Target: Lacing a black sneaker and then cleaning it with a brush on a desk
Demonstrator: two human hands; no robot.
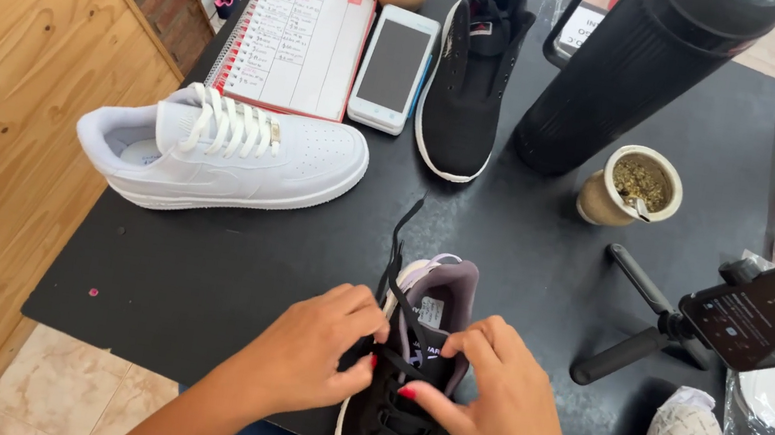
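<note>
We pinch a black lace (394, 294) with left hand (313, 353) and right hand (493, 404), steadying the black sneaker (399, 421) toe-toward-us on the dark table (229, 266) for lacing.

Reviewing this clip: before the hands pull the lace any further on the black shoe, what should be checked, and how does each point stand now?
1. Left hand grips the black lace: ok.
2. Right hand steadies the black shoe at its tongue: ok.
3. Lace's free end lies loose on the black table, unsnagged: ok.
4. Lace threaded evenly through the eyelets: cannot tell, fingers cover them.
5. White sneaker lies apart from the hands: ok.
6. Phone tripod stands close beside the right hand: not ok.
</note>
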